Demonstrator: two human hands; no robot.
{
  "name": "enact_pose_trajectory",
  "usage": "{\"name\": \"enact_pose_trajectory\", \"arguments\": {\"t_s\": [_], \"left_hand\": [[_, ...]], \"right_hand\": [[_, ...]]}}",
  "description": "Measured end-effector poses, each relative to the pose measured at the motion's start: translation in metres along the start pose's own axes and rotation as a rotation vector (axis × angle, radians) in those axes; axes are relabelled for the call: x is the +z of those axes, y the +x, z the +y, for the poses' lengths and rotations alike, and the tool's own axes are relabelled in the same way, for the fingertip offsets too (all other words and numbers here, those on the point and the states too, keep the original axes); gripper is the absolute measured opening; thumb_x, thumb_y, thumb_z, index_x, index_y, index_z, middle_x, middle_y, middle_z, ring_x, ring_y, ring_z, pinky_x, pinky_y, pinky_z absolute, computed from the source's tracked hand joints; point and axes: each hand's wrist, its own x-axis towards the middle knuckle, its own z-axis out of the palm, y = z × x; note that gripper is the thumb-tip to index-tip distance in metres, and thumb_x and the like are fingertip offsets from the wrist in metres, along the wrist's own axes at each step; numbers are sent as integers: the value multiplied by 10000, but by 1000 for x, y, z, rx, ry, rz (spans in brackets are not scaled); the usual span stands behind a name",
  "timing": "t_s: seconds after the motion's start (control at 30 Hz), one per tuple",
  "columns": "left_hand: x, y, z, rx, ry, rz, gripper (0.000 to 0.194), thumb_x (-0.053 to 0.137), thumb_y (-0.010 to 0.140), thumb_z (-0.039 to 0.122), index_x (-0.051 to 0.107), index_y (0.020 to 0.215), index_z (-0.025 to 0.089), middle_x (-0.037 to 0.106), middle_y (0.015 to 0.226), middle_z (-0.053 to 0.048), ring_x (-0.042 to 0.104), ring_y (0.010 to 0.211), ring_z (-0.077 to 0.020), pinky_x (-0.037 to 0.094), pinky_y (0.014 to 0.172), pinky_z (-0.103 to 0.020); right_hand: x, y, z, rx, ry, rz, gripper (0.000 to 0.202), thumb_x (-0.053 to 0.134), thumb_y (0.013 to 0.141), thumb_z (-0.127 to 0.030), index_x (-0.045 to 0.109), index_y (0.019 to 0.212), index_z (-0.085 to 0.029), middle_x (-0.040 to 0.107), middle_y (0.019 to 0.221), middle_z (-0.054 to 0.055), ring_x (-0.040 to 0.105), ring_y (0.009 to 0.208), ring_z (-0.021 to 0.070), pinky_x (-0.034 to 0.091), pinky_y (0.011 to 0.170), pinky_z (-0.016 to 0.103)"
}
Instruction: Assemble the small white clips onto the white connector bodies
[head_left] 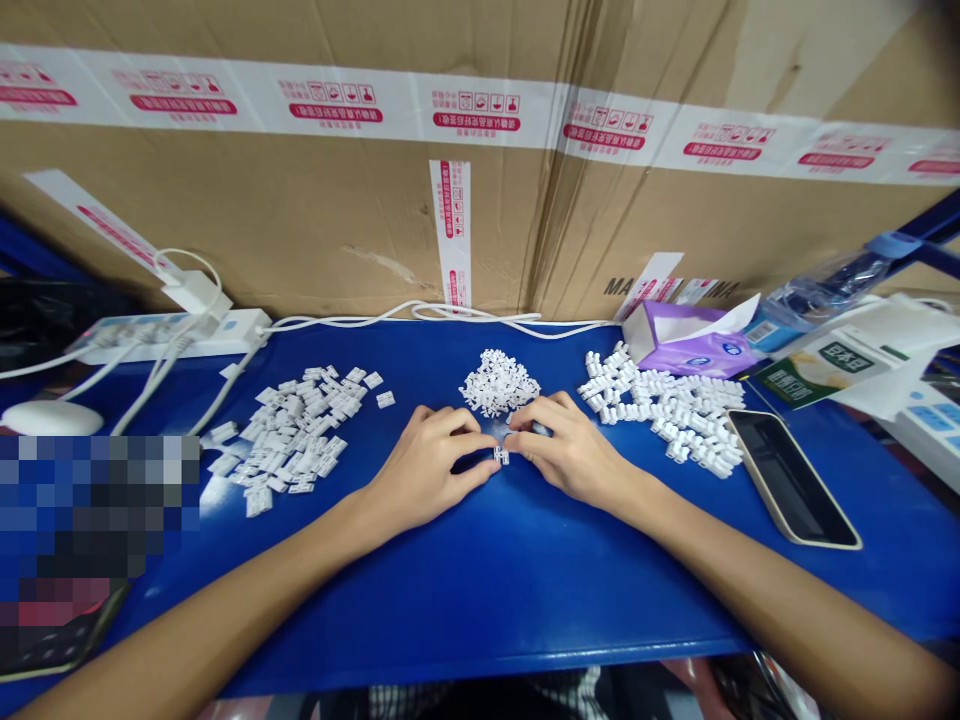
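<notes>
One white part (501, 456) pinched in left hand (431, 458), right hand (566, 445) curled close, grip unclear; uneven pressure may flick it away.

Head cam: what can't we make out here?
All in the head view:
Small white part: detail too small, partly covered by fingertips of the left hand and right hand.
Anything else in the right hand: hidden by its own curled fingers.
Middle pile of white pieces: single shapes too small, overlapping.
Lower-left area: pixelated, cut off by the left edge.
Black lettering on the cardboard: middle covered by tape.
</notes>
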Motion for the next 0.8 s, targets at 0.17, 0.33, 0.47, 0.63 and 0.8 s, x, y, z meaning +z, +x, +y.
{"name": "enact_pose_trajectory", "arguments": {"t_s": [0.17, 0.33, 0.47, 0.63, 0.8], "left_hand": [[0, 0, 0, 5, -5, 10, 135, 682, 962, 333, 764, 1025, 246, 692, 938, -13, 633, 842, -194, 338, 795, -373], [0, 1, 1, -1, 0, -4, 132, 681, 962, 328, 770, 1013, 246, 686, 938, -12, 629, 845, -193, 336, 790, -369], [-1, 0, 1, 1, -3, -12, 128, 679, 963, 325, 771, 1006, 246, 681, 932, -10, 627, 842, -190, 336, 797, -373], [0, 0, 1, -10, -17, -2, 135, 687, 957, 324, 772, 1014, 236, 688, 937, -18, 629, 853, -197, 342, 806, -380], [0, 0, 1, -12, -17, -8, 147, 676, 962, 333, 773, 1021, 240, 691, 934, -20, 630, 854, -200, 344, 803, -381]], "right_hand": [[0, 0, -1, 2, -44, -1, 240, 472, 1029, -126, 694, 1074, -206, 680, 1047, 91, 616, 933, 216, 394, 814, 382], [-2, -2, -1, -57, -89, -23, 250, 470, 1020, -98, 686, 1113, -184, 681, 1046, 106, 597, 910, 216, 393, 814, 389], [-4, -2, -2, -70, -130, -36, 252, 454, 1031, -110, 678, 1120, -183, 685, 1058, 101, 577, 898, 213, 387, 819, 398], [-5, 1, -6, -78, -197, -76, 265, 425, 1048, -132, 673, 1121, -186, 694, 1065, 106, 566, 920, 230, 377, 804, 403], [-10, 2, -8, -99, -230, -116, 268, 427, 1052, -149, 685, 1105, -204, 695, 1071, 105, 557, 900, 230, 375, 806, 412]]}}
